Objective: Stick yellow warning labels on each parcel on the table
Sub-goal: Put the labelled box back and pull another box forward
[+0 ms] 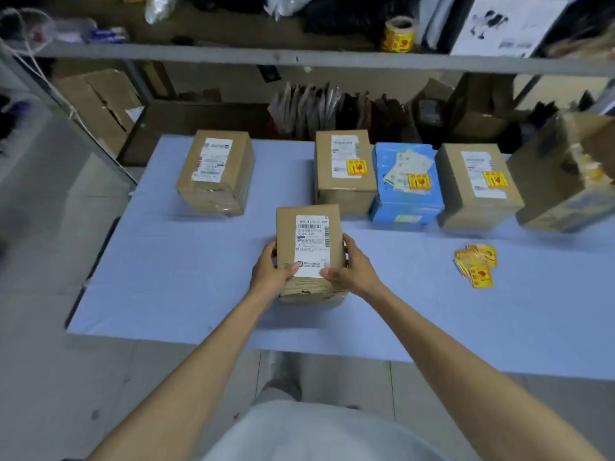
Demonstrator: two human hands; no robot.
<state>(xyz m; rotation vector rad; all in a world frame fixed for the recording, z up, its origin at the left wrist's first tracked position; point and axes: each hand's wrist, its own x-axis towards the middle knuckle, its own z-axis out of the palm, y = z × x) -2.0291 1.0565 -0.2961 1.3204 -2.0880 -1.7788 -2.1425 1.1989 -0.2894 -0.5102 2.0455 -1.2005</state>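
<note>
Left grip [270, 273] and right grip [354, 271] clasp brown parcel [287, 232]; white shipping slip [311, 246] on top

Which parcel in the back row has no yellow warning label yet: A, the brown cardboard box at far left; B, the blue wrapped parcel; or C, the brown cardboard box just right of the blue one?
A: the brown cardboard box at far left shows only a white shipping label.

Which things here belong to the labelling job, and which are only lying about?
Job: held parcel, left hand, right hand, unlabelled box, labelled middle box, blue parcel, labelled right box, loose yellow labels.

Lying about: upright bags, floor carton, shelf package.
</note>
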